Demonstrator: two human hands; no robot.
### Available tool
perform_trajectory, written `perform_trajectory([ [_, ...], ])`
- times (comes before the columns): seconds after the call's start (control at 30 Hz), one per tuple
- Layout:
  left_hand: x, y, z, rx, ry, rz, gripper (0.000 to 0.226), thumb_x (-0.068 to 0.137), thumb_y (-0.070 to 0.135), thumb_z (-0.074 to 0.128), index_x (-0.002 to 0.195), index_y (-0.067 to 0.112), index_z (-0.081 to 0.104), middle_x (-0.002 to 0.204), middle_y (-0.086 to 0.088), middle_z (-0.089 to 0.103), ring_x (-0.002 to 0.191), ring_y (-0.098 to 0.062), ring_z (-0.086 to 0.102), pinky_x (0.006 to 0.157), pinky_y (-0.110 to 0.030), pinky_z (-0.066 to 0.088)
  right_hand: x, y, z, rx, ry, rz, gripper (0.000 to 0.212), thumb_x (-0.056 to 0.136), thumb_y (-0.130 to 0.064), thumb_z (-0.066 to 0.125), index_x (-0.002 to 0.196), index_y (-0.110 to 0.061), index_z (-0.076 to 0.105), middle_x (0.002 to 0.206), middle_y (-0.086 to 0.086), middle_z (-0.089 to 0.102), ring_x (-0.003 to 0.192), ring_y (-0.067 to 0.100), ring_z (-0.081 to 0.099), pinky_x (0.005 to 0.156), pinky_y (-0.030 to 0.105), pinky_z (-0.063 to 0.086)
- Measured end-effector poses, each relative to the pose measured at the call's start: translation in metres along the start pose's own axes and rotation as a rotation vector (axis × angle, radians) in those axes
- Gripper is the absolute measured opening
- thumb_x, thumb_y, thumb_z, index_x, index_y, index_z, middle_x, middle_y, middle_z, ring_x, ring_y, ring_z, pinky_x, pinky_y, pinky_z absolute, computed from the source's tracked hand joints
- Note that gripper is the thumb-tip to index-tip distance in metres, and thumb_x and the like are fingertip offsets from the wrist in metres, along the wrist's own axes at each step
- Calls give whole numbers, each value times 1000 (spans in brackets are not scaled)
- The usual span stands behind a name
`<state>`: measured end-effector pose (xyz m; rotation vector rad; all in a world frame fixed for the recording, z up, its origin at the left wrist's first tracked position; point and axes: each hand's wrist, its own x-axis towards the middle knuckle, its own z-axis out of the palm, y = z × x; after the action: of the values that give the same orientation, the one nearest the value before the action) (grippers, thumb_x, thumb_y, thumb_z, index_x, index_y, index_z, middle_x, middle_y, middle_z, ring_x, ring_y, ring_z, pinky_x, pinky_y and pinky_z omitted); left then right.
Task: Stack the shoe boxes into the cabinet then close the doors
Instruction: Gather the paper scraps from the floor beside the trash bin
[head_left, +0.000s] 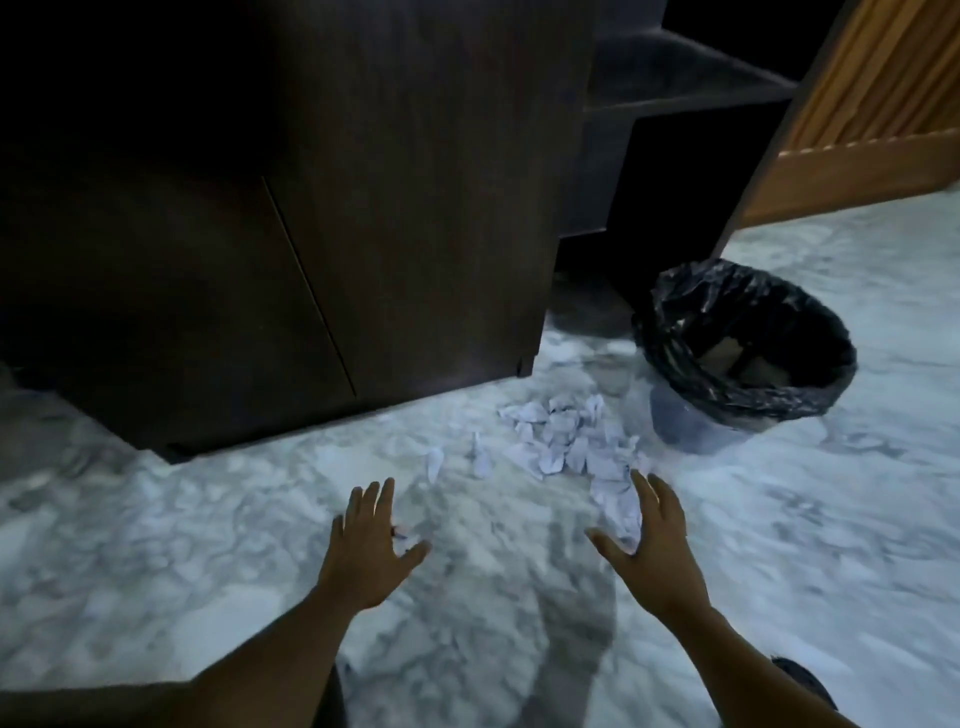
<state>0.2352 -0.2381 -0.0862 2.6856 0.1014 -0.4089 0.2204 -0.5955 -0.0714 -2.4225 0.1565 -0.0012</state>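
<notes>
Empty spread hands (511, 540), shut cabinet (291, 234) beyond

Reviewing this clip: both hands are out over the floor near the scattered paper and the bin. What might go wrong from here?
1. No shoe boxes are in view, and the cabinet doors look already shut, so the task may stall or drift.
2. Crumpled paper litters the marble floor right ahead of the open, empty left hand and right hand; stepping on it could cause a slip.
3. The bin stands close beside the paper and could be knocked over.
</notes>
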Motion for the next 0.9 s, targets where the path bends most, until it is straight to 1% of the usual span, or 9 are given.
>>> perform_trajectory([
  [0.13,22,-11,54,-64,7,-107,121,69,93,32,158,24,-11,167,-4,-11,153,-26,-14,122,-52,1,17,26,25,28,11,62,112,69,-61,78,155,-35,11,162,-2,10,151,24,13,112,50,36],
  [0.2,34,-5,75,-52,47,-82,124,63,100,14,157,23,-14,167,-4,-11,152,-22,-16,122,-52,-1,27,36,33,27,8,84,118,64,-71,73,156,-37,7,165,-5,3,153,22,7,115,52,33],
  [0.27,49,4,90,-36,76,-43,120,64,99,8,154,24,-19,167,-2,-11,152,-19,-18,122,-53,-4,37,45,36,15,17,73,120,63,-75,72,156,-36,6,165,-6,1,153,17,2,117,53,30],
  [0.4,81,25,97,-8,137,-17,116,68,97,14,150,28,-30,164,3,-20,152,-19,-19,119,-60,-7,60,56,32,-24,27,44,123,60,-76,75,156,-36,9,164,-10,5,153,16,6,116,54,33],
  [0.5,113,30,88,26,161,31,126,63,99,27,155,26,-19,166,-3,-14,153,-26,-11,118,-61,-4,79,62,27,-67,-15,-27,127,56,-82,73,156,-41,7,164,-9,3,152,19,10,115,53,36],
  [0.63,158,25,73,62,93,206,133,57,100,40,158,28,-7,166,-3,-12,152,-27,-15,121,-56,-5,102,72,26,-221,-95,-151,128,55,-91,64,157,-34,10,165,-1,7,152,26,10,116,57,30],
  [0.73,178,26,69,130,-11,416,132,60,98,46,159,26,-4,166,0,-10,153,-22,-15,122,-58,3,112,78,32,-267,-130,-215,126,55,-96,55,155,-41,2,165,6,9,152,32,11,115,59,30],
  [0.83,188,47,68,180,-51,598,133,62,95,52,159,21,1,167,1,-3,154,-17,-9,123,-53,4,117,82,39,-253,-120,-217,128,53,-97,56,155,-40,3,166,8,9,153,30,8,116,57,30],
  [0.9,195,65,72,190,-61,700,135,60,95,54,159,20,2,167,0,1,154,-16,-5,124,-46,1,120,85,43,-246,-94,-228,128,54,-94,60,156,-34,12,166,8,10,153,28,10,115,56,34],
])
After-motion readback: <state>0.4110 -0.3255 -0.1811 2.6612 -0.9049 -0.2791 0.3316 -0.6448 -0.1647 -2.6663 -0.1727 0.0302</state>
